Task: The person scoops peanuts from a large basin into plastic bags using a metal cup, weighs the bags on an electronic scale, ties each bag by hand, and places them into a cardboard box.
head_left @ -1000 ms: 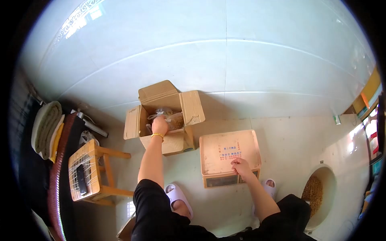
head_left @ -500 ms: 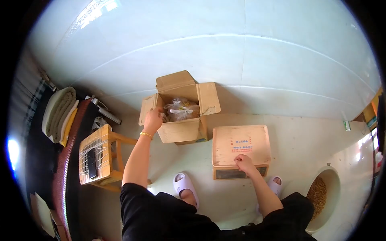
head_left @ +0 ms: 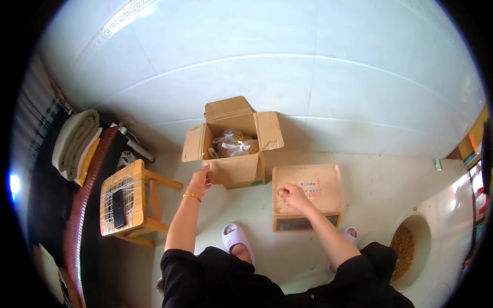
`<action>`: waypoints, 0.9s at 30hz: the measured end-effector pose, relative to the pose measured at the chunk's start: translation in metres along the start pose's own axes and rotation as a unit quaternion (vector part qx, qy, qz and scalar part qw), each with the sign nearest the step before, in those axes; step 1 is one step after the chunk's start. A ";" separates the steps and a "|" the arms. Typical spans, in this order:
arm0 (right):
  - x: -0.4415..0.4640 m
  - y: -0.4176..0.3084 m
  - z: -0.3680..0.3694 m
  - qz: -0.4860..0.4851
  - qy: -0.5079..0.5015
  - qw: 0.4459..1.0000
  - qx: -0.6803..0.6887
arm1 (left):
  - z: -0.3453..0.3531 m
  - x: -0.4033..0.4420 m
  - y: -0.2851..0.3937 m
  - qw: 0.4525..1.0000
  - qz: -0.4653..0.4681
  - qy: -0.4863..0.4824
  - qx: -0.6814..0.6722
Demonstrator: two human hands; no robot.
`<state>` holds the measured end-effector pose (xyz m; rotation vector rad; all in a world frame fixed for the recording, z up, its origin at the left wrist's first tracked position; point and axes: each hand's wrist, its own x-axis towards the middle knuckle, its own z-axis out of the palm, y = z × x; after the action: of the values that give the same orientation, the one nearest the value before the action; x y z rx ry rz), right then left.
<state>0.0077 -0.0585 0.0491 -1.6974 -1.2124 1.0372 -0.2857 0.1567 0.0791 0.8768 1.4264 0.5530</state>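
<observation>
My left hand (head_left: 199, 180) is at the front left corner of an open cardboard box (head_left: 233, 172), its fingers partly spread beside the front flap. Nothing that I can make out is in it. Knotted clear plastic bags (head_left: 237, 146) with brownish contents lie inside the box. Over the flat, light-brown top of a scale (head_left: 323, 201), which bears printed blue and red characters, my right hand (head_left: 294, 196) is closed with its fingers curled together. What it holds, if anything, is hidden. The scale's dark display panel (head_left: 292, 224) faces me.
A wooden stool (head_left: 149, 205) with a strung seat stands to the left, a black phone (head_left: 118, 208) on it. Behind it, folded blankets (head_left: 77, 143) lie on a bed edge. At right is a pale bucket (head_left: 423, 241) of brown grains or pellets. A tiled wall (head_left: 257, 77) rises behind the box.
My left hand has drawn back from the box opening, down and towards me. My right hand has moved left and slightly farther away over the scale top. The view has shifted slightly.
</observation>
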 end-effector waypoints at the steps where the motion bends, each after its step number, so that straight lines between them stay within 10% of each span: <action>1: 0.011 -0.007 0.000 0.001 -0.001 1.000 -0.003 | 0.001 0.009 -0.005 0.999 0.022 -0.020 -0.034; 15: 0.099 -0.055 0.051 0.156 -0.043 0.967 0.198 | 0.022 -0.007 -0.009 0.990 0.061 -0.035 -0.121; 27: -0.036 0.034 0.098 0.146 -0.118 0.981 -0.036 | 0.009 0.001 -0.048 0.989 0.023 -0.090 0.113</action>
<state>-0.0803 -0.0876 -0.0107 -1.8886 -1.1794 1.4220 -0.2848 0.1276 0.0399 1.1140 1.3223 0.3395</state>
